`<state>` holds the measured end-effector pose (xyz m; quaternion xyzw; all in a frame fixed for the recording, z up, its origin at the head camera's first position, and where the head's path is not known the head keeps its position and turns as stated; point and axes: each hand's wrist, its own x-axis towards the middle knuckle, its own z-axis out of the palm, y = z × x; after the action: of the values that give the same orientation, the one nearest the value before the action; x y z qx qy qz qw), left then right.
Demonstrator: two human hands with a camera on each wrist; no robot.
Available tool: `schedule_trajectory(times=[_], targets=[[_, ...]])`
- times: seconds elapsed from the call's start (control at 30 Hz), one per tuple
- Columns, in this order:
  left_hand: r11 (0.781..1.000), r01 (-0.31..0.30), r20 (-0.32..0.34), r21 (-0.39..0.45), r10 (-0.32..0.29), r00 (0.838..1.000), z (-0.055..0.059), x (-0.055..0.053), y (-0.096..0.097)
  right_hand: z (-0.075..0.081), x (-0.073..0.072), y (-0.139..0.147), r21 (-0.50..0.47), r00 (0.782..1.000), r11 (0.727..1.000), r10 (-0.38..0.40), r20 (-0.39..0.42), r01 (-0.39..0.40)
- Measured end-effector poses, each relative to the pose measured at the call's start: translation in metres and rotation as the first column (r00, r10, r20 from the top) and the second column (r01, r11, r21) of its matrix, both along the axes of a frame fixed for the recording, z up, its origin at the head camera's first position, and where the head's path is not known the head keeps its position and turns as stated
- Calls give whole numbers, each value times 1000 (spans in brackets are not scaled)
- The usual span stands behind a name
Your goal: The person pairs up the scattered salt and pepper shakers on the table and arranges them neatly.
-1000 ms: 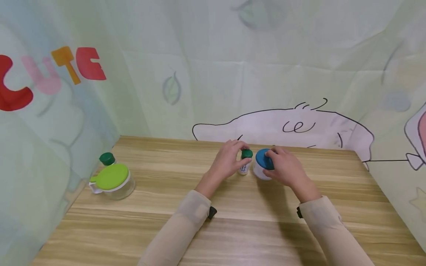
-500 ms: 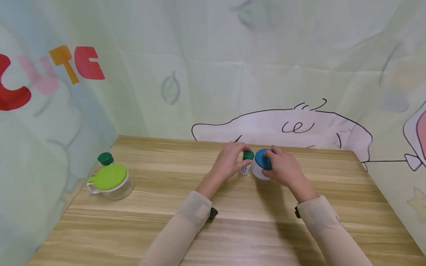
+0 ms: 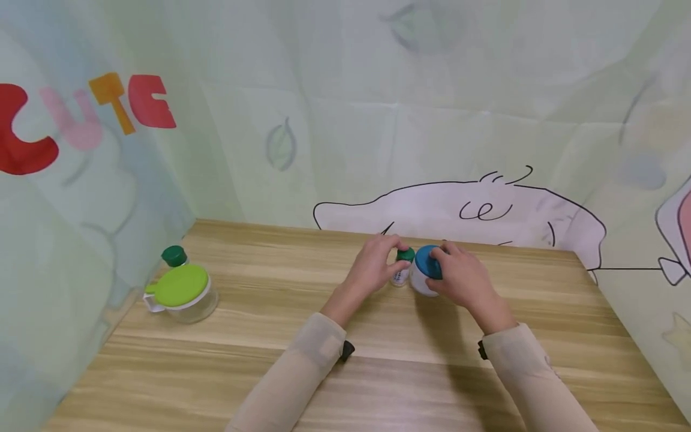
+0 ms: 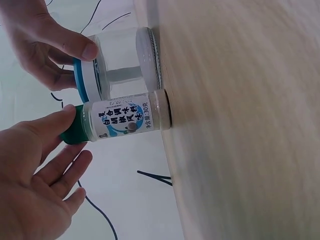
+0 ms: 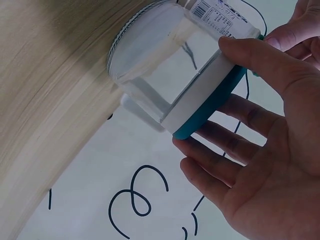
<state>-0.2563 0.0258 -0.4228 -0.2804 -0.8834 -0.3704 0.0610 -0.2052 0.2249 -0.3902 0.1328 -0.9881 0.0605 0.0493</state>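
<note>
My left hand (image 3: 369, 264) pinches the green cap of a small seasoning bottle (image 4: 125, 116) between thumb and fingers. The bottle is slim and clear, with a white printed label, and stands upright on the wooden table. Right beside it stands a wider clear jar (image 5: 165, 70) with a blue lid (image 3: 427, 261) and a white band below the lid. My right hand (image 3: 464, 273) grips that lid from the right side, thumb and fingers around its edge. In the left wrist view the bottle's side is close against the jar.
At the left of the wooden table (image 3: 259, 360) stands a clear pot with a lime-green lid (image 3: 181, 285) and a white handle. Behind it is another green-capped bottle (image 3: 174, 256). A printed cloth backdrop (image 3: 345, 120) rises along the table's back and sides.
My left hand has shifted the seasoning bottle a little to the right, narrowing the gap to the jar. My right hand keeps its grip on the lid, and the jar stays nearly in place.
</note>
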Motion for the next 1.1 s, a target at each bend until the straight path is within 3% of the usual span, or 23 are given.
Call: schedule_trajectory(times=[0.23,0.8,1.1], targets=[[1000,7,-49,7,-7,999,-4,1,2,-3,2,0,6,1000,1000,4,-12,-4],[996,-55,54,68,51,997,-5,5,4,-5,0,0,-9,1000,1000,5,-22,-5],[995,-63,49,77,60,997,-7,5,7,-4,2,1,-13,1000,1000,0,-22,0]])
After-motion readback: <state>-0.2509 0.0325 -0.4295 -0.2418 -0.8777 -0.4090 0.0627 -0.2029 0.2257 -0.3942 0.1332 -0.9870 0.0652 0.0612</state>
